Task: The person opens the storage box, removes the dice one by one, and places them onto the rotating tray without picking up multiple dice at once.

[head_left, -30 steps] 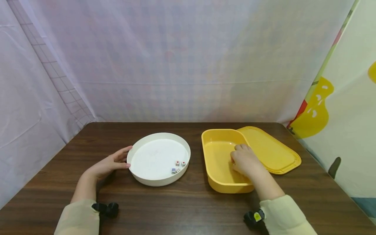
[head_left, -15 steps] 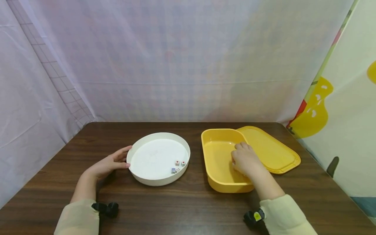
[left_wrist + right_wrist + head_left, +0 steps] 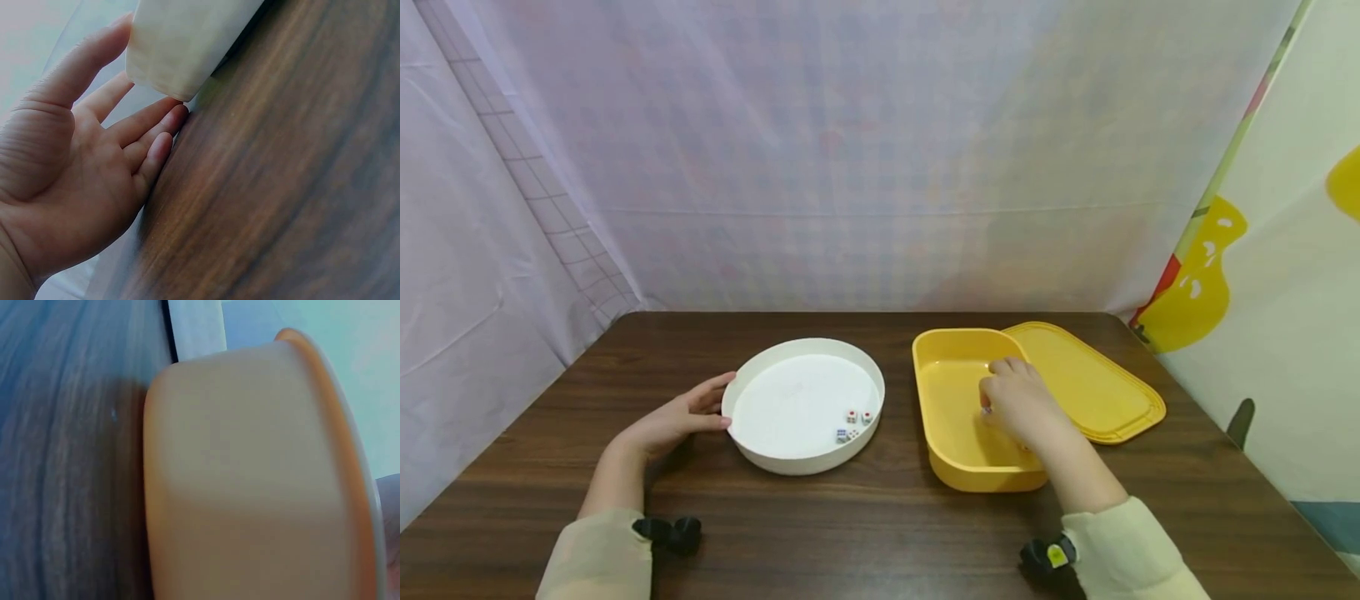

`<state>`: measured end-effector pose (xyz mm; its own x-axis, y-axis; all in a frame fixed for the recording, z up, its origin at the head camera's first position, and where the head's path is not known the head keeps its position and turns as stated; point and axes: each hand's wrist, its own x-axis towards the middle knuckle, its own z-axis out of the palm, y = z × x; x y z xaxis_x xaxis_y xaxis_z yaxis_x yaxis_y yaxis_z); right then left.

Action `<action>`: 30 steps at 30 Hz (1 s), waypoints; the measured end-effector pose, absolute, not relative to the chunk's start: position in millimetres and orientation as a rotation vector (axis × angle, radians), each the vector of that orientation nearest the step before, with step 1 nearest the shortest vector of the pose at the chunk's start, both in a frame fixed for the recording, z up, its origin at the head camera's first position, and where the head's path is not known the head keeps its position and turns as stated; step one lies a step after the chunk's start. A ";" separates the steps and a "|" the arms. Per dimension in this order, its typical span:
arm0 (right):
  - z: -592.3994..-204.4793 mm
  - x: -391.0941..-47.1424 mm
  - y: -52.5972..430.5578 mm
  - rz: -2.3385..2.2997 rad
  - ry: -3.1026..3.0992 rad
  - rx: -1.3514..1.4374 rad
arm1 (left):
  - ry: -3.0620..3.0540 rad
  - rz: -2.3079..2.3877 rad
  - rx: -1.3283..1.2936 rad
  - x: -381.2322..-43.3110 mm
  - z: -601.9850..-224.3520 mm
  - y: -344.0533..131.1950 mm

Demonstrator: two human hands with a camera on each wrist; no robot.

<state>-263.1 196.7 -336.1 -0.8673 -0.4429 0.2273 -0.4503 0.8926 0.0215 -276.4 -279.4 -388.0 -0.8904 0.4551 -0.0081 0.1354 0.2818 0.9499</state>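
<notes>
My left hand point(image 3: 673, 423) rests beside the round white tray point(image 3: 808, 458), its thumb and relaxed fingertips right at the outer wall; the left wrist view shows the same contact on the tray wall point(image 3: 187, 47). Several small dice point(image 3: 852, 425) with red and blue pips lie together at the tray's near right. My right hand point(image 3: 1022, 404) reaches into the yellow tub point(image 3: 988, 479), fingers curled down, with a die point(image 3: 987, 410) showing at the fingertips. Something small and reddish shows under its palm. In the right wrist view the tub's side wall point(image 3: 244, 450) hides most of that hand.
A yellow lid point(image 3: 1093, 387) lies flat behind and right of the tub, partly under its far side. The dark wooden table point(image 3: 850, 542) carries everything. A pale cloth point(image 3: 880, 167) hangs along the table's far edge, with a patterned one on the right.
My right hand has shifted slightly away from me and left inside the tub, and a die now shows at its fingertips. The left hand and the dice in the tray stay put.
</notes>
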 end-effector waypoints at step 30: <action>-302.0 -238.7 161.0 0.096 -2.668 0.784 | 2.296 1.626 0.508 -276.3 -388.4 -279.5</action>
<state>-238.7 161.0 -302.0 -0.7825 -0.5112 0.3556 -0.5353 0.8439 0.0352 -276.3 -279.5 -388.4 -0.8983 0.4387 -0.0258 0.1214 0.3042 0.9449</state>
